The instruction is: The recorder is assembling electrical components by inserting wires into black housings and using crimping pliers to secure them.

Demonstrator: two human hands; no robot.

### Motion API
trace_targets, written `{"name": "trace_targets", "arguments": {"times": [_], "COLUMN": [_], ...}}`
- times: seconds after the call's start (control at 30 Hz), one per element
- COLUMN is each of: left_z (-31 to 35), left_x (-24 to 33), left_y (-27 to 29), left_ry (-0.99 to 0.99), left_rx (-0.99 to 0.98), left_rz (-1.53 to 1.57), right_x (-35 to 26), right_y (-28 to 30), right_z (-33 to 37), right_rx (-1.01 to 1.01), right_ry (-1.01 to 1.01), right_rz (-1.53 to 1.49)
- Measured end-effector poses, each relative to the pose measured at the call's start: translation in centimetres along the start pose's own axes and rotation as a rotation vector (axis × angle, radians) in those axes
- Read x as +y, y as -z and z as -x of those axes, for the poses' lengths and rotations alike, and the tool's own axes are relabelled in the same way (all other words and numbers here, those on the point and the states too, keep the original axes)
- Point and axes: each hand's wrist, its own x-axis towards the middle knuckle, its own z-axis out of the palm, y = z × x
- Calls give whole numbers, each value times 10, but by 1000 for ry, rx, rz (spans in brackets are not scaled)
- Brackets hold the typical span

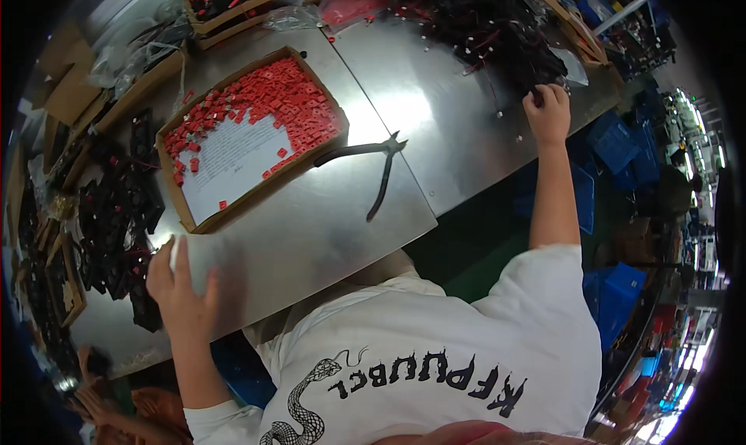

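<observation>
My left hand (pixel 185 289) hovers over the table's left part with its fingers apart and nothing in them. It is nearest to a heap of black parts with thin wires (pixel 116 212). At the far right, my right hand (pixel 549 115) is closed at the edge of a big tangle of black wired parts with small white ends (pixel 486 25). A small black part (pixel 537 97) shows between its fingers; its exact kind is hidden. Between my hands lies a shallow cardboard box (pixel 256 198) holding many small red plastic pieces (pixel 287 95) and a written paper sheet (pixel 233 161).
Dark-handled cutting pliers (pixel 381 150) lie open on the metal table (pixel 311 235), right of the box. More cardboard trays (pixel 214 29) and clear plastic bags (pixel 294 17) line the far side. Blue bins (pixel 614 142) stand beyond the right edge. Another person's hands (pixel 93 398) show at lower left.
</observation>
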Motion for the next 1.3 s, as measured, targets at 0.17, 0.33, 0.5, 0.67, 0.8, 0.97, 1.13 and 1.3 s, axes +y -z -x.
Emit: {"name": "trace_targets", "arguments": {"times": [0.17,0.33,0.5,0.67,0.8,0.97,1.13,1.3], "left_z": [-11,-56,-62,-27,-19,-3,6,9], "left_x": [60,114,120,104,98,85,80,80], "left_y": [7,21,-9,-21,-22,-18,-23,-35], "left_ry": [-110,-256,288,400,366,135,-101,-181], "left_rx": [-26,106,-479,-415,-365,-271,2,231], "left_rz": [479,777,930,916,753,724,606,751], "right_x": [-136,-265,-353,-377,-368,-344,-358,-381], "right_y": [74,94,115,87,77,33,42,104], "right_z": [0,32,60,82,70,20,25,39], "right_rx": [-91,-232,-318,-237,-586,-822,-1010,-1511], "right_ry": [362,750,970,1086,1150,883,16,-39], "right_rz": [-230,-726,-959,-1325,-1578,-1273,-1391,-1572]}}
